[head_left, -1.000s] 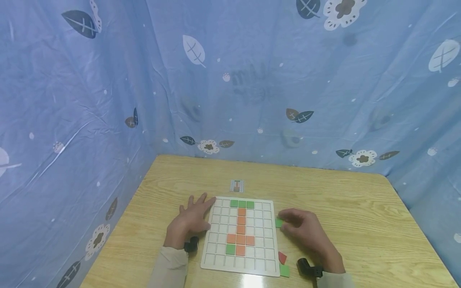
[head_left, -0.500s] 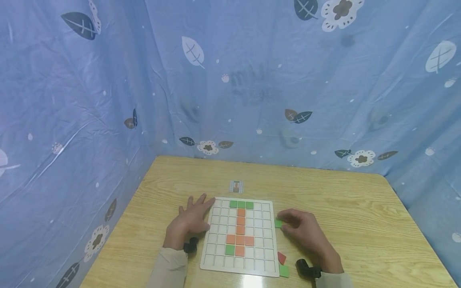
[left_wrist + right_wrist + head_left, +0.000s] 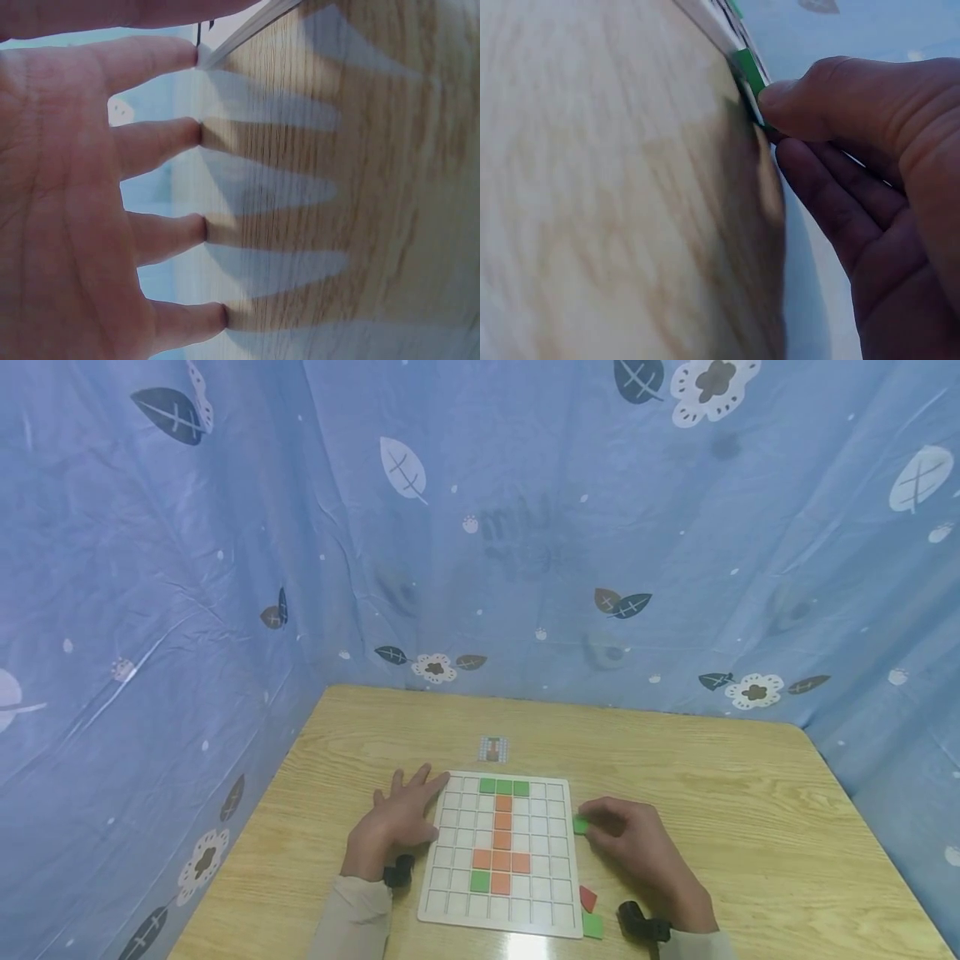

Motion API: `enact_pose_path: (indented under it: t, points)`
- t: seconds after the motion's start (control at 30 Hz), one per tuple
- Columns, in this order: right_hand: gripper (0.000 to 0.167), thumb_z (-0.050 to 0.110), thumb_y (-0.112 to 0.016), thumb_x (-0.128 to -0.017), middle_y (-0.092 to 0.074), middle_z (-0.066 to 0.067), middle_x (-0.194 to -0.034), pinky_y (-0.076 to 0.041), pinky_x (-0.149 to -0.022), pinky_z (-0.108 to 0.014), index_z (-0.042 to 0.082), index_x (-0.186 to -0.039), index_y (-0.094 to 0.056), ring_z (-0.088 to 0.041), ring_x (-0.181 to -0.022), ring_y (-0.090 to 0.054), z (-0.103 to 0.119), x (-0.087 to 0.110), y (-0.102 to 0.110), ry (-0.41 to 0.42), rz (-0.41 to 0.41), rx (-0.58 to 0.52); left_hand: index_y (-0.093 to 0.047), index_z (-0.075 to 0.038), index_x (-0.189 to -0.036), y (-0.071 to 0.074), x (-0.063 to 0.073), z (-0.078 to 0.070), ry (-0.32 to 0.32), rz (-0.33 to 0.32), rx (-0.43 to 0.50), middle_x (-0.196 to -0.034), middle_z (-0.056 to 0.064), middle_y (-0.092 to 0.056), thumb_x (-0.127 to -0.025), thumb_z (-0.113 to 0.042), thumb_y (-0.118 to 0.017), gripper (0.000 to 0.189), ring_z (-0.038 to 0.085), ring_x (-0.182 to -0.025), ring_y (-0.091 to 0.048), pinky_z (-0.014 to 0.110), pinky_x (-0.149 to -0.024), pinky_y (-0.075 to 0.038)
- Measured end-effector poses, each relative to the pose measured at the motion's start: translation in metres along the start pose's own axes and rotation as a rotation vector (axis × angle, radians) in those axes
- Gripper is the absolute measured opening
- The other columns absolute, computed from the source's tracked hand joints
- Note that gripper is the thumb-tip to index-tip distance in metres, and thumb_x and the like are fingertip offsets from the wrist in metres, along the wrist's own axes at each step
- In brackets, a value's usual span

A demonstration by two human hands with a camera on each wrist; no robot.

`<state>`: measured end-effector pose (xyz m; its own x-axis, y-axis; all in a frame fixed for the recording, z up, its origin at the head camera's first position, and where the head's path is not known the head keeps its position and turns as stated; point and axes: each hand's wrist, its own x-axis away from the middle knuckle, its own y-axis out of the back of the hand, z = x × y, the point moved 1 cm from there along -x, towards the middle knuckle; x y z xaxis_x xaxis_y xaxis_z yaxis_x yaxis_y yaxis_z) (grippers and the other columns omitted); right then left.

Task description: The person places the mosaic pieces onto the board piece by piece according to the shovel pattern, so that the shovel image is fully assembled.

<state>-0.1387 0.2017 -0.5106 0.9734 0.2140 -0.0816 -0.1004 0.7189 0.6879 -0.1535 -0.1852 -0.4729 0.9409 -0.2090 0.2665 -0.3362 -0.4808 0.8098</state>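
Observation:
A white grid board (image 3: 540,889) lies on the wooden table, bearing a row of green tiles (image 3: 505,787) at its far edge. Orange tiles (image 3: 502,820) form a column with a short crossbar below, and one green tile (image 3: 480,882) sits beside the lowest orange one. My left hand (image 3: 393,820) is spread at the board's left edge; in the left wrist view its fingertips press on the wood and the board corner (image 3: 247,30). Just off the right edge, my right hand (image 3: 632,835) pinches a green tile (image 3: 751,71) between thumb and fingers, close over the table.
A loose red piece (image 3: 588,898) and another green tile (image 3: 592,926) lie at the board's near right side. Behind the board is a small card with a grid pattern (image 3: 492,749). Blue patterned cloth (image 3: 540,568) hangs around the table's back and sides.

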Motion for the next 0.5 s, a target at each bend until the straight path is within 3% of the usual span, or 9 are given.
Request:
enact_pose_path:
  t: [0.17, 0.5]
  points:
    - [0.032, 0.006, -0.088, -0.089, -0.082, 0.012, -0.116, -0.062, -0.104, -0.037, 0.023, -0.116, -0.083, -0.018, -0.116, -0.077, 0.006, 0.004, 0.007, 0.010, -0.010, -0.042, -0.047, -0.017, -0.167, 0.000, 0.001, -0.001, -0.002, 0.001, -0.010, -0.180, 0.023, -0.027, -0.082, -0.004, -0.080, 0.093, 0.064, -0.164, -0.008, 0.091, -0.121, -0.006]
    - [0.030, 0.007, -0.090, -0.087, -0.083, 0.010, -0.109, -0.066, -0.094, -0.036, 0.019, -0.114, -0.084, -0.011, -0.103, -0.079, 0.021, 0.018, 0.022, 0.152, -0.065, -0.042, -0.047, -0.018, -0.167, 0.002, 0.001, -0.003, 0.002, 0.005, -0.018, -0.180, 0.023, -0.027, -0.080, -0.004, -0.079, 0.095, 0.064, -0.164, -0.008, 0.091, -0.121, -0.006]
